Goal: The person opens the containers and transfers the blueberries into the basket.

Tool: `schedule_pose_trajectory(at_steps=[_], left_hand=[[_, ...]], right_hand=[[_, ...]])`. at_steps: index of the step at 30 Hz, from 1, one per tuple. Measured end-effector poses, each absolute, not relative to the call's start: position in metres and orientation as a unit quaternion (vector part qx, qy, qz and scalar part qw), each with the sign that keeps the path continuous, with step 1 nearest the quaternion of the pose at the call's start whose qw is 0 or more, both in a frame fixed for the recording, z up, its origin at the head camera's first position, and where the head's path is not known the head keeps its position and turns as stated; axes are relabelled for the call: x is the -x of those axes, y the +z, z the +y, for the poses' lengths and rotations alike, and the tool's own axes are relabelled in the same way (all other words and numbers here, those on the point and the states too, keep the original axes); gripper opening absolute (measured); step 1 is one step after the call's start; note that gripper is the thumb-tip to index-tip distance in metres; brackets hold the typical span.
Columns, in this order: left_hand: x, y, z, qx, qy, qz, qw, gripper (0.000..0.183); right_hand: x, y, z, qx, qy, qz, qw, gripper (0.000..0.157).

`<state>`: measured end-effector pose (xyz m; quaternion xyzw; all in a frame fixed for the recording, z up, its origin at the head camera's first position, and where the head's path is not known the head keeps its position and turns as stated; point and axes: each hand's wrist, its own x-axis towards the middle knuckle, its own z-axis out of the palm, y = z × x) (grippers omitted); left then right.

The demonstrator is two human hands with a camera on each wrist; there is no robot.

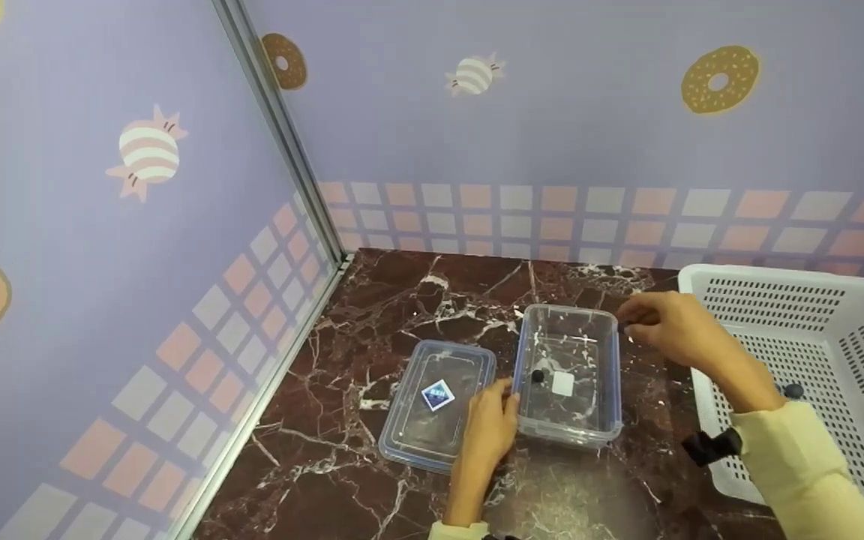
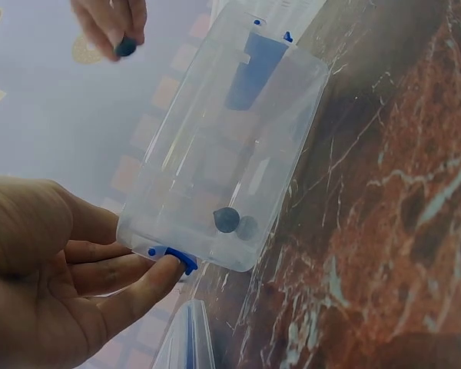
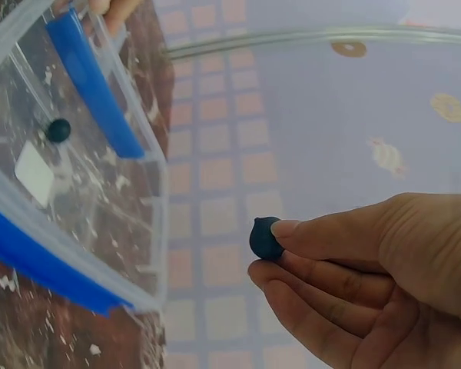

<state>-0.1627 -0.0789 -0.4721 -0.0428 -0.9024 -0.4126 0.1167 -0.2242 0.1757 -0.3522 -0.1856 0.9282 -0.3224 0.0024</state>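
A clear lidded-type plastic box (image 1: 568,431) with blue side latches stands uncovered on the marbled table. My left hand (image 1: 490,420) rests against its left side, one fingertip on a blue latch (image 2: 170,256) in the left wrist view. Inside the box lie a small dark ball (image 1: 538,376) and a white square label. Just beyond the box's far right corner, my right hand (image 3: 346,269) pinches another dark blue ball (image 3: 266,238), with a small nub, between thumb and fingers. The box's lid (image 1: 436,367) lies flat to the left, partly behind my left hand and forearm.
A white perforated basket (image 1: 709,442) stands on the right, under my right forearm, with a dark ball (image 1: 793,391) in it. Patterned walls meet the marbled table (image 1: 312,435) at the left and back.
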Motion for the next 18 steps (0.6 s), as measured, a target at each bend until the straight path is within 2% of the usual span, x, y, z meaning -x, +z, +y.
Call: schedule_pose_trajectory(at_steps=[7, 18], left_hand=[[0.163, -0.472, -0.081, 0.040, -0.418, -0.900, 0.121, 0.025], [0.162, -0.472, -0.079, 0.035, -0.421, -0.900, 0.106, 0.025]], right_hand=[[0.213, -0.348, 0.221, 0.149, -0.314, 0.937, -0.022, 0.028], [0.203, -0.375, 0.286, 0.087, -0.285, 0.954, -0.037, 0.029]])
